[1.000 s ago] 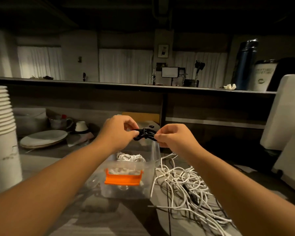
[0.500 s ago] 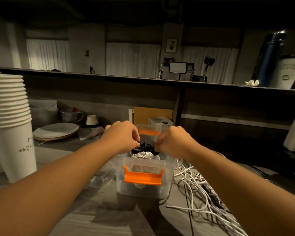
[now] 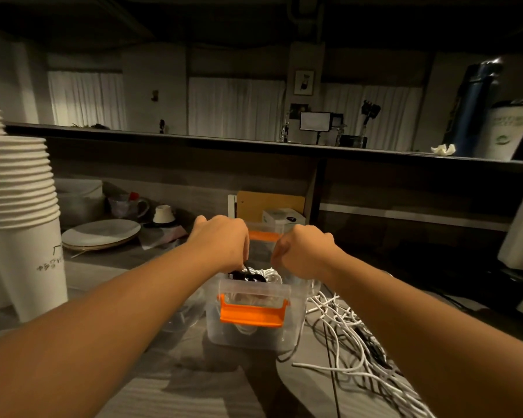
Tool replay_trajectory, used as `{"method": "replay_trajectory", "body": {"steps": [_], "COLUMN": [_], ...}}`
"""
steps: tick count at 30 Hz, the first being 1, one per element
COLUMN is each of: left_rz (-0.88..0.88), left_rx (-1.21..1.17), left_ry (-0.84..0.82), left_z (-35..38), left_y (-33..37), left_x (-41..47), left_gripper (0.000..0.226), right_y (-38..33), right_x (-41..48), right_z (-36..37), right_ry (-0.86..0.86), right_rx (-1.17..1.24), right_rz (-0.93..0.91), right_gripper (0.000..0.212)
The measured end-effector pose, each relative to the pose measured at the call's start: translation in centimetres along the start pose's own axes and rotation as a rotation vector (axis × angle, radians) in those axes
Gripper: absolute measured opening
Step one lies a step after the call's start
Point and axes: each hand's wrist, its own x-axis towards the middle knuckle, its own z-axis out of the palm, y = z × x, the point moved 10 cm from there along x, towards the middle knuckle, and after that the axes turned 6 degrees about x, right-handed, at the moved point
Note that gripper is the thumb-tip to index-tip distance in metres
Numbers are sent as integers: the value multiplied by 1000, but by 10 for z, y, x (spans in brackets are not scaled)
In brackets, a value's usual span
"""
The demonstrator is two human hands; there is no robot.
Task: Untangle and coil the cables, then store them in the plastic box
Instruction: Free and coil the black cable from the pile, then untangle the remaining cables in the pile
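Observation:
A clear plastic box (image 3: 245, 337) with orange latches (image 3: 252, 315) stands on the table in front of me. Inside it lies a white coiled cable (image 3: 271, 274) with a black coiled cable (image 3: 248, 277) on top. My left hand (image 3: 221, 242) reaches down into the box, its fingertips pinched on the black coil. My right hand (image 3: 302, 251) hovers curled over the box's right side, a little apart from the black coil; its fingertips are hidden. A tangle of white and dark cables (image 3: 347, 330) sprawls on the table right of the box.
A tall stack of paper cups (image 3: 18, 206) stands at the left. Plates (image 3: 100, 235), a mug (image 3: 130, 206) and a small white box (image 3: 283, 215) sit behind. A clear lid (image 3: 178, 316) lies left of the box. A raised counter ledge (image 3: 194, 138) runs across the back.
Both hands came down from chest height with the black coil and lowered it into the box onto the white coil. My right hand has drawn slightly away from it.

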Motion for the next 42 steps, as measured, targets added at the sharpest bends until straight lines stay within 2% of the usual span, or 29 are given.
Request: {"method": "replay_trajectory", "body": {"steps": [9,13,17,19,20,24,31,33,36,39,42], "left_rz": [83,134,175,196,207,229,216,196,192,223,266], "left_rx": [-101,-122,-180,-226,-250,-258,-416,-495,-707,-848,-931], "left_ry": [80,116,106,106,98,40,-36,-19,32,76,89], "left_z": [-37,-56,-66,-67,-66,-48,10,22,45,59,61], "left_y": [53,89,131,155,168,210,239,235,227,220,217], "left_x": [1,0,-2,-5,-6,-9,-3,0,1,-3,-3], "left_gripper": [10,14,16,10,5,10,13,15,17,17,15], "right_y": [10,29,65,85,96,127,189,197,197,183,166], "right_x": [-16,-29,-51,-61,-67,-85,-91,-91,-97,-109,-117], "right_z": [-46,-68,-90,-97,-99,-95,-52,-42,-29,-28,-23], "right_ry": [105,146,194,213,221,224,245,287,353,290,12], "right_rx": [68,57,67,70,59,11,249,326,376,466,595], "right_rz": [-12,-16,-6,14,26,71,154,131,-23,-176,-237], "right_gripper": [10,20,10,10,10,12,14,10,8,10,10]}}
